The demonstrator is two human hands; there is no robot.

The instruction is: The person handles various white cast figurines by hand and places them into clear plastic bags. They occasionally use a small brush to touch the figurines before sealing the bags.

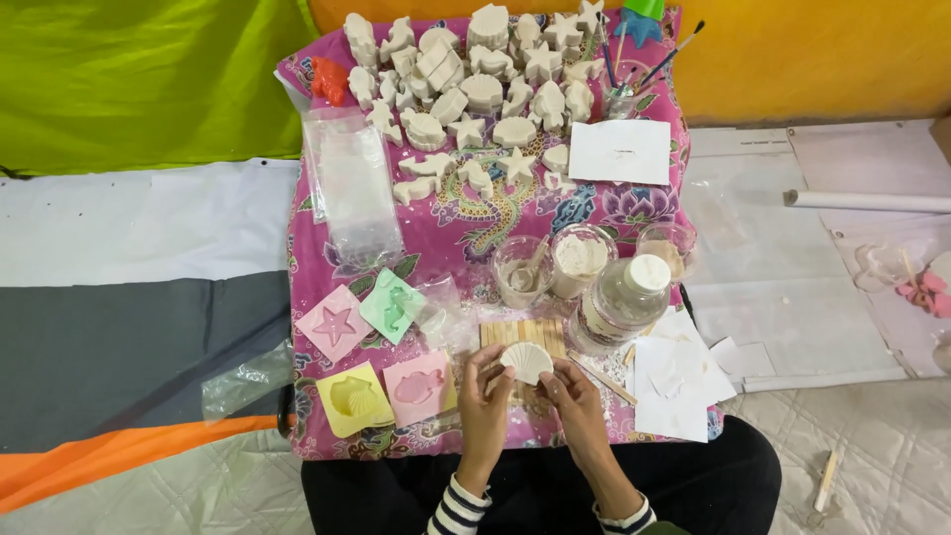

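A white plaster scallop shell is held between both of my hands over a small raft of wooden sticks. My left hand grips its left edge and my right hand grips its right edge. To the left lie square silicone moulds: a pink star mould, a green seahorse mould, a yellow shell mould and a pink mould.
Several white plaster figures crowd the far end of the pink patterned cloth. Plastic cups with powder, a white-capped bottle, paintbrushes, white paper and clear bags lie around.
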